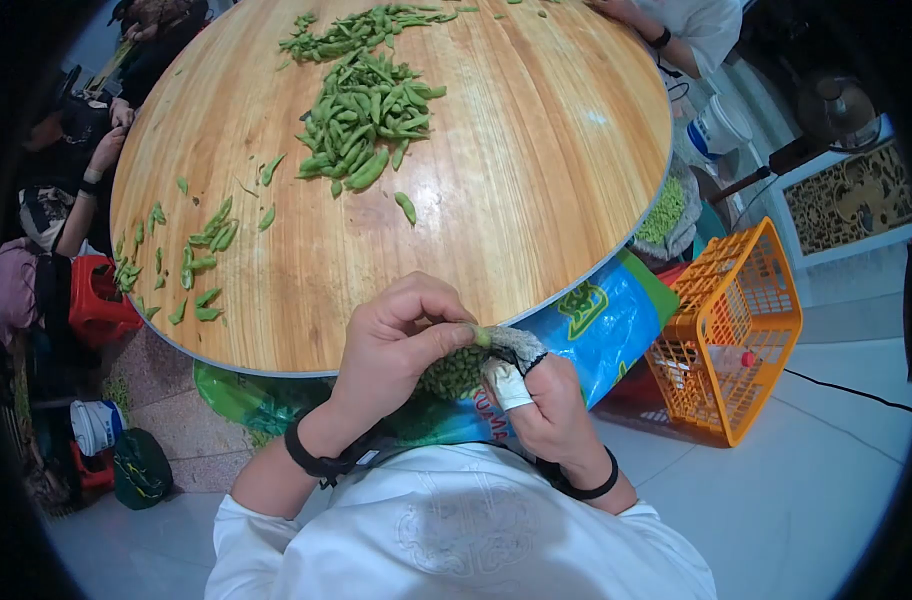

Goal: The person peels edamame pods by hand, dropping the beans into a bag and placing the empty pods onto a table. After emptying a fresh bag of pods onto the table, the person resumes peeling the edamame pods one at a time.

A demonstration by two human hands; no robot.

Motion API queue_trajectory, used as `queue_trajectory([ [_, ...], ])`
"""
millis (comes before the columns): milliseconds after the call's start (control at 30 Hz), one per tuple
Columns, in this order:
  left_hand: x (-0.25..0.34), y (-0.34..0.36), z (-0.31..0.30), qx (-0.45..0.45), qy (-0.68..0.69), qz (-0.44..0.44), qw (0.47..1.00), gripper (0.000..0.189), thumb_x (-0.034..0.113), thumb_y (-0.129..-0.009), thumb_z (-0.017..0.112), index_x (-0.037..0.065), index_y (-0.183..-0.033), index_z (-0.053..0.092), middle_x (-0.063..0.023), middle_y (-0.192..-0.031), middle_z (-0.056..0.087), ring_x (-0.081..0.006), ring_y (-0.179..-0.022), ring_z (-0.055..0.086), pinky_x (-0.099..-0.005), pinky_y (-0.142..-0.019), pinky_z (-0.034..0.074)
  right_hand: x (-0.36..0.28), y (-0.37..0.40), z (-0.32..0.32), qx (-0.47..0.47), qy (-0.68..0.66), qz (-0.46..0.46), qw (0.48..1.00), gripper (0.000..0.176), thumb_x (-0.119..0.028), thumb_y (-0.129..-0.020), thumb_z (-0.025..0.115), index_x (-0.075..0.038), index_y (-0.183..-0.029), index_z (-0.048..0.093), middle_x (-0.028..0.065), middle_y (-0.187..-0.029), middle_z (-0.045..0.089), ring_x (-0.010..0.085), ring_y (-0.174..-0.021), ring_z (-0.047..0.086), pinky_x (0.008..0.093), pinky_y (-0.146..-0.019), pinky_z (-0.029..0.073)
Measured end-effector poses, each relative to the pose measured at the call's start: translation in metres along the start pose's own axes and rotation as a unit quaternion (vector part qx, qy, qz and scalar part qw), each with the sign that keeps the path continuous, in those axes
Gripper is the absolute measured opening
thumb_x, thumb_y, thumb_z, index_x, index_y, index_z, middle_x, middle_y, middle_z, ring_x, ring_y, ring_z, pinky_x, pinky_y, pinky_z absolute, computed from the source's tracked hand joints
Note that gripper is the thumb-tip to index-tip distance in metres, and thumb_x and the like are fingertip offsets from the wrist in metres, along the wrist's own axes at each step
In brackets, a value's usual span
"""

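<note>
My left hand (391, 345) is closed, with thumb and forefinger pinching one end of a green bean pod (482, 338) at the table's near edge. My right hand (548, 405) meets it from the other side, its fingers closed at the pod's other end. A grey knit cover and a white wrap (506, 385) are on its fingers and thumb. Just below both hands, shelled green beans (451, 375) lie over my lap, partly hidden by the hands. A blue plastic bag (566, 335) spreads under them.
A heap of bean pods (366, 125) lies on the round wooden table (516, 180), with loose pods (211, 235) at left. An orange crate (731, 335) and a sack of shelled beans (666, 210) stand right. Other people's hands (111, 140) are at the far left.
</note>
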State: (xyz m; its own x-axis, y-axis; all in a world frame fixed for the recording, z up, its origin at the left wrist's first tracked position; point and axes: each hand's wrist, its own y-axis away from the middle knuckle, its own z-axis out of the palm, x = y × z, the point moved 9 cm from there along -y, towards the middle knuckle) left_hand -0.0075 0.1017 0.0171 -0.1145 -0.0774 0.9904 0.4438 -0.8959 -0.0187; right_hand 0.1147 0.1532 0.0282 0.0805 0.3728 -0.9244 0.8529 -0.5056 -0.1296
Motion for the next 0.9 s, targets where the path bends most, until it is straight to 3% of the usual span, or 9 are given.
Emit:
queue_trajectory([
  [133,0.012,0.0,0.004,-0.022,-0.044,0.053,0.997,0.008,-0.004,-0.073,0.065,0.0,-0.078,0.062,-0.0035,-0.083,0.057,-0.0116,-0.076,0.054,-0.0227,-0.066,0.043,0.002,0.001,-0.002,0.009,-0.014,0.031,0.999,0.021,-0.006,-0.081,0.052,0.005,-0.099,0.055,0.018,-0.072,0.056,0.0347,-0.066,0.056,0.0394,-0.059,0.044],
  [233,0.03,0.003,0.012,-0.065,-0.12,0.13,0.982,0.011,-0.006,-0.069,0.065,0.0,-0.077,0.061,-0.0051,-0.081,0.056,-0.0152,-0.073,0.054,-0.0249,-0.065,0.043,0.011,0.005,0.001,-0.012,-0.148,0.071,0.986,0.016,-0.009,-0.087,0.05,0.002,-0.096,0.055,0.0096,-0.066,0.054,0.0205,-0.054,0.052,0.032,-0.051,0.041],
  [300,0.038,0.006,0.017,-0.096,-0.161,0.172,0.967,0.013,-0.008,-0.067,0.064,0.0,-0.077,0.062,-0.0057,-0.08,0.056,-0.0167,-0.071,0.053,-0.0261,-0.064,0.043,0.025,0.013,0.015,-0.062,-0.412,0.215,0.883,0.013,-0.012,-0.091,0.048,-0.001,-0.093,0.056,0.0012,-0.063,0.05,0.0068,-0.048,0.042,0.0226,-0.044,0.033],
  [400,0.045,0.012,0.024,-0.148,-0.202,0.206,0.946,0.014,-0.001,-0.066,0.067,0.0,-0.078,0.061,-0.008,-0.081,0.057,-0.0224,-0.071,0.055,-0.0293,-0.061,0.044,0.027,0.013,0.016,-0.083,-0.463,0.212,0.857,0.014,-0.014,-0.094,0.047,-0.004,-0.092,0.056,-0.0023,-0.063,0.05,0.0024,-0.046,0.037,0.0179,-0.041,0.028],
  [467,0.063,0.026,0.039,-0.166,-0.362,0.347,0.849,0.016,0.002,-0.064,0.065,0.0,-0.079,0.06,-0.009,-0.082,0.057,-0.0229,-0.071,0.055,-0.0303,-0.059,0.045,0.027,0.012,0.017,-0.096,-0.471,0.215,0.85,0.014,-0.015,-0.093,0.049,-0.004,-0.092,0.056,-0.0017,-0.063,0.052,0.0029,-0.046,0.038,0.0185,-0.041,0.03],
  [767,0.089,0.043,0.026,-0.168,-0.456,0.297,0.822,0.018,0.0,-0.064,0.06,-0.001,-0.082,0.058,-0.0152,-0.088,0.061,-0.029,-0.075,0.062,-0.0349,-0.063,0.05,0.033,0.012,0.022,-0.122,-0.252,0.212,0.936,0.016,-0.005,-0.082,0.058,-0.001,-0.098,0.059,-0.0006,-0.069,0.061,0.0038,-0.047,0.048,0.0198,-0.043,0.041],
  [833,0.101,0.031,0.005,-0.12,-0.58,0.265,0.76,0.016,0.0,-0.066,0.058,-0.001,-0.081,0.057,-0.0143,-0.092,0.061,-0.0297,-0.081,0.06,-0.0357,-0.067,0.05,0.033,0.012,0.021,-0.132,-0.211,0.209,0.946,0.022,-0.009,-0.078,0.062,0.0,-0.098,0.059,0.0059,-0.064,0.061,0.0134,-0.044,0.052,0.0264,-0.044,0.043],
  [867,0.106,0.027,0.0,-0.118,-0.584,0.265,0.758,0.016,0.0,-0.066,0.058,-0.001,-0.081,0.057,-0.0143,-0.092,0.061,-0.0297,-0.081,0.06,-0.0357,-0.067,0.05,0.025,0.007,0.016,-0.127,-0.079,0.141,0.979,0.024,-0.012,-0.078,0.063,0.001,-0.098,0.06,0.0109,-0.063,0.06,0.0206,-0.046,0.054,0.0305,-0.045,0.043],
  [900,0.106,0.017,-0.011,-0.081,-0.686,0.229,0.686,0.015,-0.001,-0.066,0.057,0.0,-0.081,0.055,-0.0133,-0.093,0.06,-0.0298,-0.084,0.058,-0.0362,-0.069,0.049,0.015,0.003,0.012,-0.116,0.054,0.069,0.989,0.025,-0.016,-0.078,0.064,0.001,-0.097,0.06,0.0158,-0.062,0.058,0.0279,-0.047,0.055,0.0346,-0.046,0.043],
])
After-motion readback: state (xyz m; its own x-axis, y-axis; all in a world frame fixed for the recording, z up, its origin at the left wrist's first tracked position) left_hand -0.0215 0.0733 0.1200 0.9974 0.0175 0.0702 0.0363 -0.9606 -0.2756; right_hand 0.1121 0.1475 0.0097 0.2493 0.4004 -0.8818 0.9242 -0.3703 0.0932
